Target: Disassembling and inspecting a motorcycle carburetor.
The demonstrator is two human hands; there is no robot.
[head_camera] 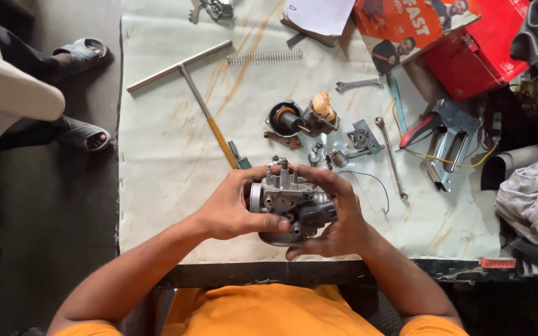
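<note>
My left hand (228,208) and right hand (337,218) both clasp the grey metal carburetor (287,199), while a red rectangular box (474,53) lies at two o'clock.

Work surface: a table covered by a pale, rust-streaked sheet (157,162) with a dark front edge. Lying on the sheet: a long T-handle wrench (182,67) with a yellow shaft end, a coil spring (264,57) just beyond it, a small open-ended spanner (358,83), a longer spanner (391,157), a black round cap part (284,117) beside a metal piece with a tan top (320,112), and small metal fittings (337,157) near a thin blue wire (375,183). Far right: a red box (474,56), a metal bracket tool (446,146) and crumpled cloth (537,193).
</note>
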